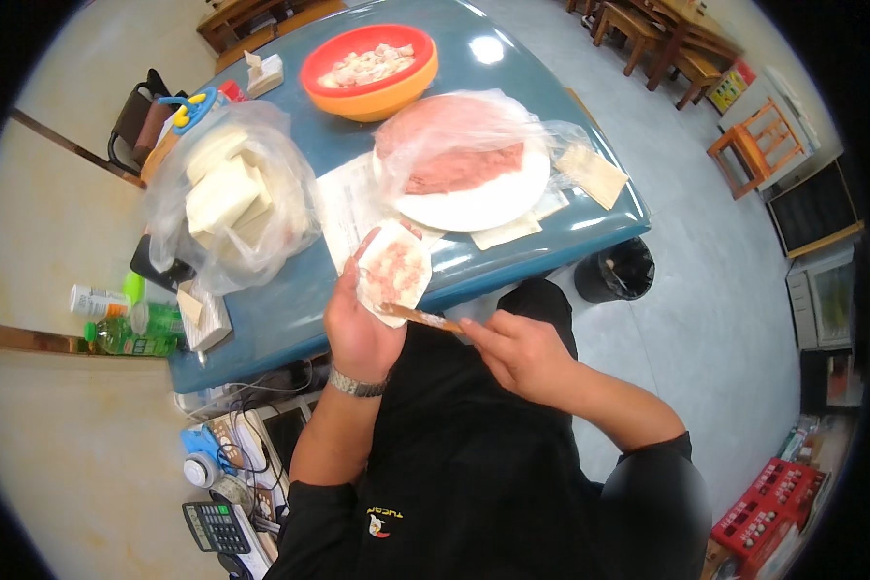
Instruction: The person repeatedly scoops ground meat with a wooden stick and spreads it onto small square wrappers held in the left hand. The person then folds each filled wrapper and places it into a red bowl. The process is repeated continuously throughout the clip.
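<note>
My left hand [356, 329] holds a pale, flat wrapper [417, 281] on its fingers, with the thumb along the left edge. Pinkish meat filling [392, 270] is spread over the wrapper's middle. In my right hand [527, 354] is a flat wooden spreading stick [420, 316], its tip at the lower edge of the wrapper. Just beyond sits a white plate [488, 212] with a large mound of pink ground meat [469, 172], partly under clear plastic. To the left, an open plastic bag [285, 215] contains stacks of white wrappers [224, 198].
On the blue-green table [290, 311] a red colander [322, 64] with pale chopped pieces rests in an orange bowl [381, 104]. Tissue packs lie around the edges. Bottles [135, 338] stand at the left. A black bin [590, 280] is on the floor right of the table.
</note>
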Tool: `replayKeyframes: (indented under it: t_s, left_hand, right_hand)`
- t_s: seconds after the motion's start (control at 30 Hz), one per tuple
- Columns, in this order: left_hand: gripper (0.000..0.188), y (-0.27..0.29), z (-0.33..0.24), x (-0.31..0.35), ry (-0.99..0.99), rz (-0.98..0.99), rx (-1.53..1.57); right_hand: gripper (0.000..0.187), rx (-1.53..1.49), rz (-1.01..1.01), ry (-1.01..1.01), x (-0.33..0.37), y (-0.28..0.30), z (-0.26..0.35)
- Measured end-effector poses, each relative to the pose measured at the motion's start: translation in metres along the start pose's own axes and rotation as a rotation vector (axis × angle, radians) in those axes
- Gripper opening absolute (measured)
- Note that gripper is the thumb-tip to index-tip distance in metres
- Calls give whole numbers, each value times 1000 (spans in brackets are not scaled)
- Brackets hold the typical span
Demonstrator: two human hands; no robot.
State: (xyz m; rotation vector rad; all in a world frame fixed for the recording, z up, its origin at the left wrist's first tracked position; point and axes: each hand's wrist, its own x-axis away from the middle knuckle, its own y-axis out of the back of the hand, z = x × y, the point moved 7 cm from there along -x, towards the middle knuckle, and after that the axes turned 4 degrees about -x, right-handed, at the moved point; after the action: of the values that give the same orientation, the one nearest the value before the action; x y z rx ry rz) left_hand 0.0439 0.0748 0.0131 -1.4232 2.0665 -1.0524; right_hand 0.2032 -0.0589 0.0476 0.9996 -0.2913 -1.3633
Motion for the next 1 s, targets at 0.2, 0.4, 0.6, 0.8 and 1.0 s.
replayKeyframes:
  t_s: [0.2, 0.4, 0.6, 0.8, 1.0]
  left_hand:
    - [58, 10, -7, -5, -31, 10, -2]
    - [60, 6, 6, -5, 14, 32, 19]
    - [58, 18, -32, -14, -113, -94, 76]
    - [56, 26, -9, 1, -14, -263, 24]
    - [57, 16, -29, 3, -42, -145, 38]
  right_hand:
    - [38, -121, -3, -109, 12, 13, -19]
    - [29, -559, -1, -341, 0, 12, -31]
    - [27, -185, -227, -335, -24, 50, -52]
    - [37, 477, -267, -168, -67, 66, -94]
    - [32, 383, -305, -234, -46, 77, -91]
